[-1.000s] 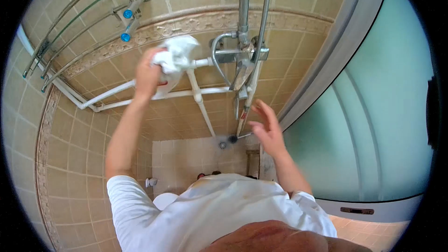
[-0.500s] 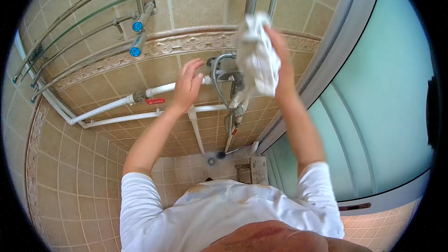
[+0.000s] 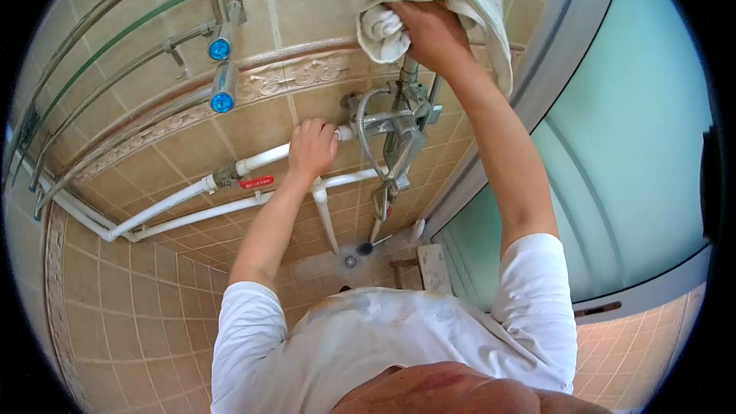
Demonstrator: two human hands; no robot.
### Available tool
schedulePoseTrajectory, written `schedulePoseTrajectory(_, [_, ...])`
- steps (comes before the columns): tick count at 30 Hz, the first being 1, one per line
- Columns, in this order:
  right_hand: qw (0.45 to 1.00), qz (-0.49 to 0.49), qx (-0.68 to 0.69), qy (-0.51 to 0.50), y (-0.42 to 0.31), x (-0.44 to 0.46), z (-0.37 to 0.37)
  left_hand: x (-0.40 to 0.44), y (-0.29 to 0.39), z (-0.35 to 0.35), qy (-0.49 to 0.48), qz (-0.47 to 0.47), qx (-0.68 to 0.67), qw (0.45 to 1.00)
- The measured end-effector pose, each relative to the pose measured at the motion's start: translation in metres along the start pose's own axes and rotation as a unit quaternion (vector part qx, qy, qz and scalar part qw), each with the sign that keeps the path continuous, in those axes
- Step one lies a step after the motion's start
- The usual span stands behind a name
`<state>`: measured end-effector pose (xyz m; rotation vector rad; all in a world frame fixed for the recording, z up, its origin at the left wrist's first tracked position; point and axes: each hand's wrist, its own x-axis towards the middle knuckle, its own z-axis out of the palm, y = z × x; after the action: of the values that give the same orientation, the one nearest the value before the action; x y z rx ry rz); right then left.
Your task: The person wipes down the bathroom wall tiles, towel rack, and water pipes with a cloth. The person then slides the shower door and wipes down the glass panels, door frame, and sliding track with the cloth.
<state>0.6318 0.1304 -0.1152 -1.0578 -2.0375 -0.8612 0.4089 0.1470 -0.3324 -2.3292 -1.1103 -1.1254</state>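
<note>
My right hand (image 3: 435, 34) is closed around a bunched white cloth (image 3: 383, 29), up at the metal riser pipe (image 3: 409, 70) above the shower mixer (image 3: 402, 126). My left hand (image 3: 313, 147) curls over the white pipe (image 3: 264, 159) (1 red valve handle (image 3: 256, 182) sits nearby), its fingers partly bent.

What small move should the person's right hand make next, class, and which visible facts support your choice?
Probably draw the cloth down the upright chrome pipe toward the mixer tap. The right hand holds the cloth bunched at that pipe, whose bare stretch shows just below. The left hand, on the white pipe, may help steady the person.
</note>
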Motion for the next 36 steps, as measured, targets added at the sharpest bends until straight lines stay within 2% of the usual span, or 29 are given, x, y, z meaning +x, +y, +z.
schedulePoseTrajectory(1, [0.998, 0.011, 0.041, -0.045, -0.003, -0.006, 0.000, 0.000, 0.000, 0.000, -0.006, 0.007, -0.005, 1.000])
schedulePoseTrajectory(2, [0.997, 0.016, 0.066, -0.042, -0.009, -0.018, 0.003, 0.000, -0.001, 0.001, -0.021, -0.001, 0.007, 1.000])
schedulePoseTrajectory(6, [0.968, 0.023, 0.210, -0.135, -0.027, -0.085, 0.008, 0.001, 0.000, 0.002, -0.055, -0.022, 0.027, 0.998])
schedulePoseTrajectory(8, [0.968, 0.038, 0.202, -0.142, -0.023, -0.090, -0.009, 0.002, 0.000, 0.005, -0.048, -0.015, 0.025, 0.998])
schedulePoseTrajectory(10, [0.970, 0.145, 0.197, -0.002, -0.012, -0.094, -0.027, 0.001, -0.002, 0.007, -0.051, -0.011, 0.026, 0.998])
schedulePoseTrajectory(11, [0.968, 0.200, 0.153, -0.022, 0.006, -0.086, -0.042, 0.001, -0.002, 0.008, -0.041, -0.005, 0.039, 0.998])
schedulePoseTrajectory(13, [0.964, 0.199, 0.092, 0.152, 0.067, -0.070, -0.049, -0.001, -0.003, 0.014, -0.005, 0.009, 0.036, 0.999])
schedulePoseTrajectory(14, [0.935, 0.318, 0.070, 0.140, 0.054, -0.035, -0.070, 0.001, -0.003, 0.015, -0.021, 0.002, 0.035, 0.999])
schedulePoseTrajectory(15, [0.849, 0.312, 0.388, 0.176, 0.066, -0.002, -0.066, 0.002, -0.002, 0.014, -0.023, 0.000, 0.050, 0.998])
schedulePoseTrajectory(16, [0.856, 0.254, 0.403, 0.201, 0.052, 0.017, -0.075, 0.002, 0.000, 0.012, -0.024, 0.000, 0.066, 0.998])
schedulePoseTrajectory(18, [0.852, 0.198, 0.470, 0.119, 0.067, 0.028, -0.057, 0.003, 0.001, 0.009, -0.040, -0.011, 0.065, 0.997])
schedulePoseTrajectory(20, [0.895, 0.011, 0.335, 0.295, 0.066, 0.030, -0.015, 0.004, 0.003, 0.011, -0.053, -0.019, 0.063, 0.996])
schedulePoseTrajectory(21, [0.914, 0.141, 0.346, 0.160, 0.069, 0.010, -0.015, 0.003, 0.003, 0.011, -0.028, -0.012, 0.060, 0.998])
schedulePoseTrajectory(23, [0.956, 0.054, 0.268, 0.105, 0.065, -0.015, 0.001, 0.004, 0.001, 0.013, -0.003, -0.008, 0.060, 0.998])
schedulePoseTrajectory(25, [0.904, 0.233, 0.359, 0.000, 0.063, -0.082, 0.040, 0.002, 0.002, 0.012, 0.010, 0.005, 0.065, 0.998])
schedulePoseTrajectory(26, [0.909, 0.215, 0.355, -0.041, 0.062, -0.112, 0.051, 0.002, 0.002, 0.011, 0.010, 0.001, 0.069, 0.998])
schedulePoseTrajectory(27, [0.906, 0.284, 0.300, -0.092, 0.040, -0.131, 0.036, 0.002, 0.002, 0.011, 0.007, 0.003, 0.072, 0.997])
schedulePoseTrajectory(28, [0.856, 0.373, 0.342, -0.109, 0.046, -0.160, 0.049, 0.003, 0.001, 0.011, 0.004, 0.006, 0.076, 0.997])
schedulePoseTrajectory(30, [0.869, 0.256, 0.421, 0.033, 0.059, -0.173, 0.050, 0.004, 0.001, 0.013, 0.012, 0.004, 0.074, 0.997])
schedulePoseTrajectory(32, [0.760, 0.413, 0.499, 0.048, 0.086, -0.194, 0.047, 0.001, 0.002, 0.013, 0.010, 0.005, 0.069, 0.998])
schedulePoseTrajectory(34, [0.704, 0.436, 0.550, 0.108, 0.075, -0.163, 0.009, 0.003, 0.003, 0.013, 0.000, -0.004, 0.082, 0.997])
schedulePoseTrajectory(35, [0.749, 0.352, 0.542, 0.147, 0.078, -0.158, 0.006, 0.003, 0.002, 0.014, -0.004, -0.003, 0.082, 0.997])
schedulePoseTrajectory(36, [0.747, 0.355, 0.543, 0.147, 0.076, -0.152, 0.004, 0.002, 0.001, 0.014, -0.017, -0.008, 0.083, 0.996])
